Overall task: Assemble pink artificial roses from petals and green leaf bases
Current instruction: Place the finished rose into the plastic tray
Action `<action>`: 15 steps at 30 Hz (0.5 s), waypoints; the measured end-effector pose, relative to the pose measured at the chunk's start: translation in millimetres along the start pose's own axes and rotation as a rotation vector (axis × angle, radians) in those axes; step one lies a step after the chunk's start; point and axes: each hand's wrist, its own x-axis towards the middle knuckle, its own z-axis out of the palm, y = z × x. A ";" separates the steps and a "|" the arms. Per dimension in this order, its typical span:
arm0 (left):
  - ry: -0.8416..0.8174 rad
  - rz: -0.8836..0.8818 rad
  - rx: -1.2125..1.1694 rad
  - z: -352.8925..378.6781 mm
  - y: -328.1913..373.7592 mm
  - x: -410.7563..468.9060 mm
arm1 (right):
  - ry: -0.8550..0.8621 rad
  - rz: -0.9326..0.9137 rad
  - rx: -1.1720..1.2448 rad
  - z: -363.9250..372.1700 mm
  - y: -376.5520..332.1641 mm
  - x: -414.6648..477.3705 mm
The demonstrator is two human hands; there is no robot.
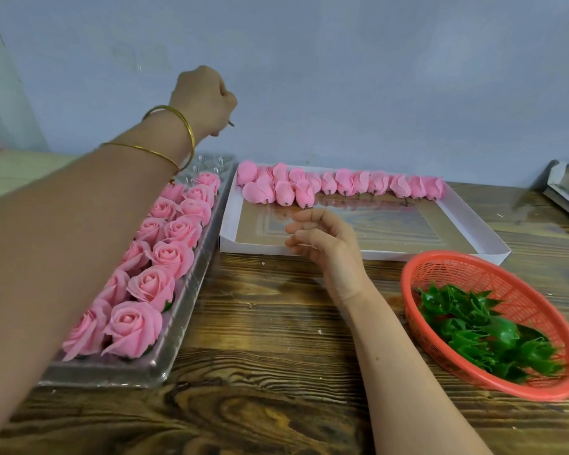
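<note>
Roses (160, 285), the pink ones with green under them, where are they sitting?

In the clear plastic tray (151, 372) on the left of the wooden table (276, 323), two rows running away toward the wall (375, 77). The person's left forearm stretches right over them.

And the left hand (202, 100)?

Lifted above the tray's far end, in front of the wall, fingers rolled into a tight fist. A dark stub (231, 123) pokes out below the fist. From where I stand I can't say what it belongs to. Two gold bangles (184, 126) hang on that wrist.

What about the right hand (326, 241)?

It hovers over the near-left part of the shallow white box (473, 221), fingers slack and a little bent, pointing left. I see nothing in it.

What's in the box?

Pink petal buds (345, 182) lined along its far wall, short stems pointing this way, with a few more bunched in a second row at the left. The box stands just beside the tray.

Where are the leaf bases (483, 336)?

Heaped in the orange-red basket (405, 290) on the right, near the box's front right corner. Its rim passes close to the right forearm.
</note>
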 end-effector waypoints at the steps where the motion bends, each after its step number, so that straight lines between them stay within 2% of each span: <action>1: -0.027 -0.008 0.028 2.1 -6.6 2.9 | -0.001 0.001 0.004 0.0 0.0 0.1; 9: -0.283 -0.087 0.281 18.4 -59.7 6.0 | -0.010 -0.001 0.006 -0.4 1.3 1.1; 15: -0.408 -0.116 0.421 27.2 -84.1 5.2 | -0.018 -0.004 -0.024 -0.2 2.3 1.7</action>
